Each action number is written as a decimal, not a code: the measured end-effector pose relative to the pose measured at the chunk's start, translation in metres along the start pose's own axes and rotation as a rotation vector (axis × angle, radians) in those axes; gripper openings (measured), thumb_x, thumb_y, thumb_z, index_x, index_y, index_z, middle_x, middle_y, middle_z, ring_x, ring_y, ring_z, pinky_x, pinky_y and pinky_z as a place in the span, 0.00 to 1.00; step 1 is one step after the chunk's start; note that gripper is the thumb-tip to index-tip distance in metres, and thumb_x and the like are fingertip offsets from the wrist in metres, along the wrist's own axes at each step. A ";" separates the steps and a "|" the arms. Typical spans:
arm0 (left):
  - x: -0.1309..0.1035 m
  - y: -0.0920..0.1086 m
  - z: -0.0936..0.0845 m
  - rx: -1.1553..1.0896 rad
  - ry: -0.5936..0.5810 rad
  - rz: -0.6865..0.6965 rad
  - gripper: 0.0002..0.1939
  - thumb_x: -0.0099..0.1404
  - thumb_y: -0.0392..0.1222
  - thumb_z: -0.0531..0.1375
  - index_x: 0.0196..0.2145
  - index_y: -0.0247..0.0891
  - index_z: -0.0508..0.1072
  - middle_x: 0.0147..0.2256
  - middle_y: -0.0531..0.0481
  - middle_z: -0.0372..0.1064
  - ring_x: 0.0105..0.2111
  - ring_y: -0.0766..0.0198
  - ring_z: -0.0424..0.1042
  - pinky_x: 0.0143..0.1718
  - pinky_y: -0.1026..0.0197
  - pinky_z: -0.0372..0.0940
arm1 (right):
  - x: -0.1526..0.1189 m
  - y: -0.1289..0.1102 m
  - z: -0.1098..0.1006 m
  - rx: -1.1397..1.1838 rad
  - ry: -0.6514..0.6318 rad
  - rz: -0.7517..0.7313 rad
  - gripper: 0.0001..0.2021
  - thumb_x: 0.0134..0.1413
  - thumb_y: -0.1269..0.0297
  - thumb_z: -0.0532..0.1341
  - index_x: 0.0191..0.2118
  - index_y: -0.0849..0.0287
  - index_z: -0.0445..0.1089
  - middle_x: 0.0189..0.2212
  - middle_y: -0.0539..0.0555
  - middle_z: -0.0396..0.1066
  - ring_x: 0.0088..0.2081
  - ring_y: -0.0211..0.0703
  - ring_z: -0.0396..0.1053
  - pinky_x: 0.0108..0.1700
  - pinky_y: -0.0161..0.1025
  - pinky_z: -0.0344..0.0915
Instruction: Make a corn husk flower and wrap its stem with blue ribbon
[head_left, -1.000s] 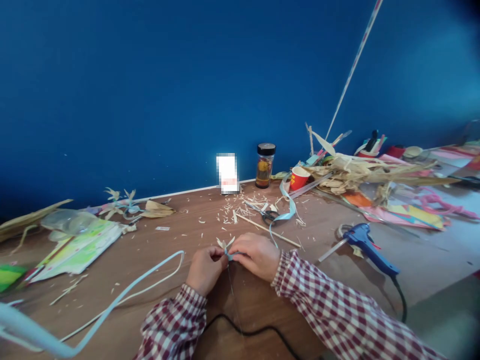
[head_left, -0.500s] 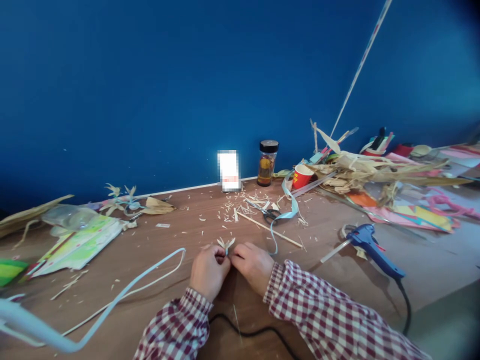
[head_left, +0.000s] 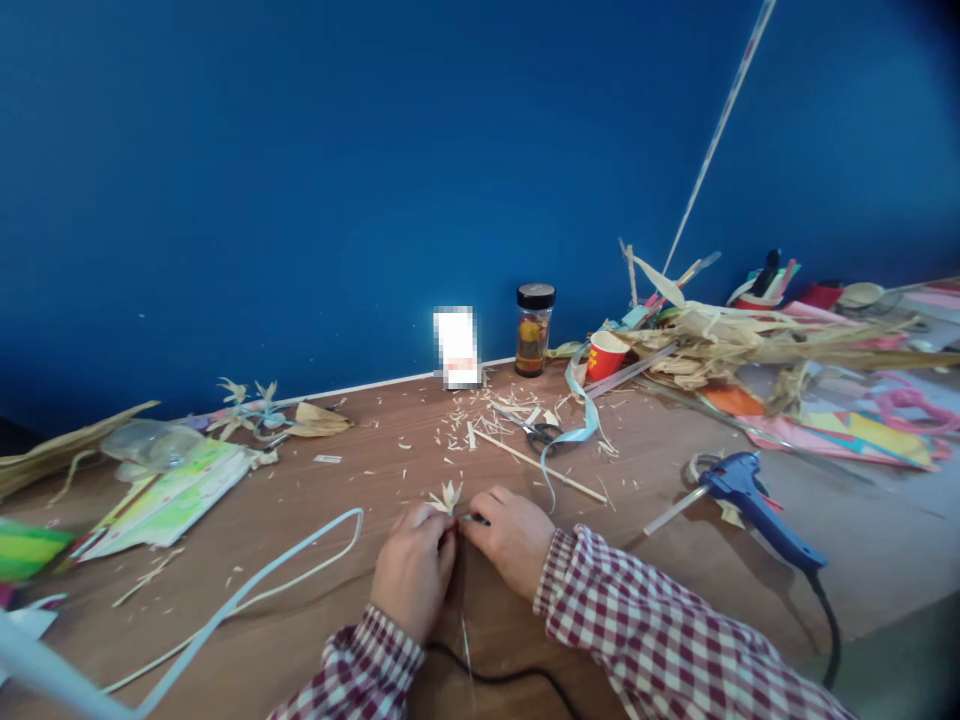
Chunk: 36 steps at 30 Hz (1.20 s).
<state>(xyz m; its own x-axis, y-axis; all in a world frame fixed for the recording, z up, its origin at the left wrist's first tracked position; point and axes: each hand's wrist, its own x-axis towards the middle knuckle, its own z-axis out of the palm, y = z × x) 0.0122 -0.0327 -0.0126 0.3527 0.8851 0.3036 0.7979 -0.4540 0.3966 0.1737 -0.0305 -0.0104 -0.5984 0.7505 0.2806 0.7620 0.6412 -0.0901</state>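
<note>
My left hand (head_left: 414, 562) is closed in a pinch around the base of a small pale flower (head_left: 448, 497), which looks made of dried corn husk. The flower's pointed petals stick up and outward above the fingertips; its lower end is hidden. Close on the right, my right hand (head_left: 514, 537) pinches a short bluish strip (head_left: 475, 518) that reaches toward the flower's base. Whether the strip is joined to the flower cannot be made out. Beyond the hands lie black-handled scissors (head_left: 543, 434), a pale blue ribbon (head_left: 585, 425) and a thin stick (head_left: 540, 466).
A blue glue gun (head_left: 761, 505) with its cord lies at the right. Farther back stand a lidded jar (head_left: 533, 335), a red paper cup (head_left: 606, 356) and a heap of dried husks (head_left: 720, 340). At left are a green-white sheet (head_left: 176, 490) and a looped pale cable (head_left: 277, 555).
The flower has turned and its petals show more openly. My right hand has drawn slightly right, widening the gap between the hands, with the bluish strip now visible in its fingers.
</note>
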 end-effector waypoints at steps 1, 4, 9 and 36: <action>-0.001 -0.001 -0.002 0.024 -0.003 0.040 0.09 0.60 0.34 0.51 0.31 0.37 0.72 0.32 0.46 0.67 0.35 0.59 0.66 0.37 0.56 0.62 | 0.000 0.001 0.001 0.008 0.003 -0.008 0.09 0.59 0.67 0.51 0.39 0.58 0.67 0.33 0.54 0.64 0.37 0.41 0.58 0.33 0.36 0.59; -0.003 -0.002 -0.007 0.062 -0.020 0.123 0.11 0.62 0.35 0.50 0.31 0.38 0.73 0.33 0.46 0.68 0.35 0.60 0.66 0.37 0.56 0.63 | 0.000 0.004 0.001 0.033 0.006 -0.025 0.09 0.58 0.68 0.51 0.38 0.59 0.68 0.33 0.54 0.64 0.37 0.41 0.58 0.34 0.35 0.59; -0.002 -0.007 -0.009 0.068 -0.012 0.195 0.12 0.63 0.36 0.50 0.34 0.39 0.73 0.37 0.46 0.69 0.37 0.61 0.66 0.38 0.57 0.64 | -0.002 0.007 0.002 0.023 0.028 -0.080 0.09 0.58 0.71 0.51 0.35 0.61 0.68 0.31 0.54 0.64 0.35 0.41 0.58 0.32 0.35 0.58; -0.002 -0.012 -0.015 0.312 -0.055 0.120 0.13 0.60 0.42 0.55 0.42 0.52 0.71 0.42 0.48 0.64 0.42 0.56 0.61 0.41 0.52 0.60 | -0.003 0.005 -0.004 -0.029 -0.003 -0.100 0.08 0.58 0.70 0.51 0.31 0.62 0.66 0.29 0.54 0.62 0.32 0.41 0.57 0.29 0.37 0.54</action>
<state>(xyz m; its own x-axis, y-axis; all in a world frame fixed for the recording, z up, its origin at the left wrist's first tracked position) -0.0052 -0.0302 -0.0050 0.4721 0.8352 0.2820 0.8573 -0.5095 0.0740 0.1804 -0.0304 -0.0083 -0.6722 0.6837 0.2840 0.7056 0.7078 -0.0342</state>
